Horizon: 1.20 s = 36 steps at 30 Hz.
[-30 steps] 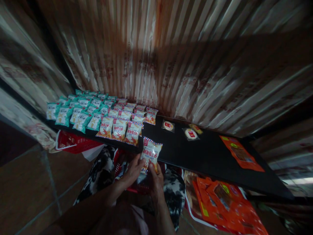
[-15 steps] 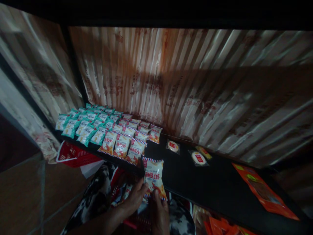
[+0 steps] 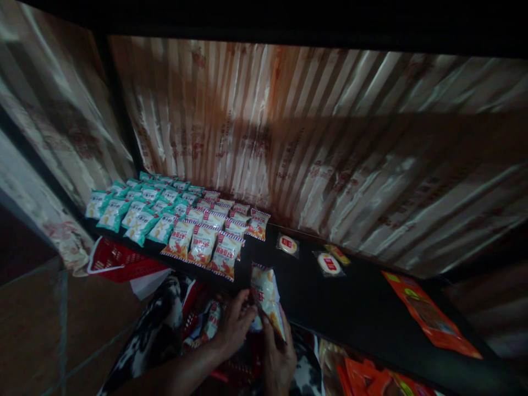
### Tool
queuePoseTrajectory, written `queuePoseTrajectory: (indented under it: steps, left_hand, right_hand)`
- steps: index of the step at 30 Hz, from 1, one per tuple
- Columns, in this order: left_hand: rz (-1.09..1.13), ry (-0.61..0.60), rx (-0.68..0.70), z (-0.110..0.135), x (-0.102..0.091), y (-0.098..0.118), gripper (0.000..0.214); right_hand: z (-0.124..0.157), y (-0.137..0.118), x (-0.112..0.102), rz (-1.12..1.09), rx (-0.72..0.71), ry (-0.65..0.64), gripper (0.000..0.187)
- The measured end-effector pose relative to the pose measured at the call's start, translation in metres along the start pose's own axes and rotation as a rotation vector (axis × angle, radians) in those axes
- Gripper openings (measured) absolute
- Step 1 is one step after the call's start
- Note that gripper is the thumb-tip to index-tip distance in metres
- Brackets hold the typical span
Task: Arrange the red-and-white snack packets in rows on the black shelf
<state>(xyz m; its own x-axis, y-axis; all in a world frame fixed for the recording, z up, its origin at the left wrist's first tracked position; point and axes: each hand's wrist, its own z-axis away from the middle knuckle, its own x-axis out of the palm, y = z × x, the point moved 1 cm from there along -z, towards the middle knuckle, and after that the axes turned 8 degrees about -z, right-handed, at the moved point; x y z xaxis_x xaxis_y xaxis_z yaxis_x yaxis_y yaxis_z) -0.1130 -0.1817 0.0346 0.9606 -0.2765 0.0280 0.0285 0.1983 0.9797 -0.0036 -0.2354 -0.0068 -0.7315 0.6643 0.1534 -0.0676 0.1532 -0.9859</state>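
red basket (image 3: pixel 124 270), left; orange packet (image 3: pixel 431 313), right; pleated backdrop (image 3: pixel 313 137), behind; tiled floor (image 3: pixel 33 324)

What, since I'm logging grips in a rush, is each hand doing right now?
Left hand: at the snack bag's left edge; whether it grips cannot be told.
Right hand: closed, holding the snack bag by its lower part.

Shelf (image 3: pixel 338 308) free in front of round packets (image 3: pixel 330 264), striped bags (image 3: pixel 202 242) at left

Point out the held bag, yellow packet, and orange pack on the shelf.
Held bag (image 3: pixel 266 291): head view, middle of visible face.
Yellow packet (image 3: pixel 337 253): head view, middle of top face.
Orange pack (image 3: pixel 429 313): head view, middle of top face.
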Motion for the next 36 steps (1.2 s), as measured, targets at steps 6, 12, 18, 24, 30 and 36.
queuePoseTrajectory:
  steps: [6, 12, 18, 24, 30, 36]
  left_hand:
    - [0.299, -0.119, -0.076, 0.013, -0.004, 0.019, 0.070]
    - [0.414, -0.082, -0.119, 0.004, 0.001, 0.011, 0.066]
    - [0.570, 0.016, -0.191, -0.004, 0.001, 0.014, 0.062]
    - [0.644, 0.057, -0.246, -0.010, -0.002, 0.016, 0.058]
    - [0.603, 0.027, -0.250, -0.013, -0.005, 0.019, 0.050]
    - [0.538, -0.040, -0.241, -0.017, -0.010, 0.013, 0.048]
  right_hand:
    - [0.003, -0.015, 0.006, 0.374, -0.552, -0.096, 0.037]
    - [0.014, -0.014, 0.012, 0.549, -0.717, -0.204, 0.045]
    - [0.024, -0.011, 0.016, 0.588, -0.779, -0.287, 0.048]
    - [0.033, -0.018, 0.022, 0.617, -0.754, -0.295, 0.046]
    - [0.031, -0.032, 0.017, 0.526, -0.678, -0.320, 0.032]
    - [0.013, -0.037, 0.014, 0.466, -0.590, -0.252, 0.027]
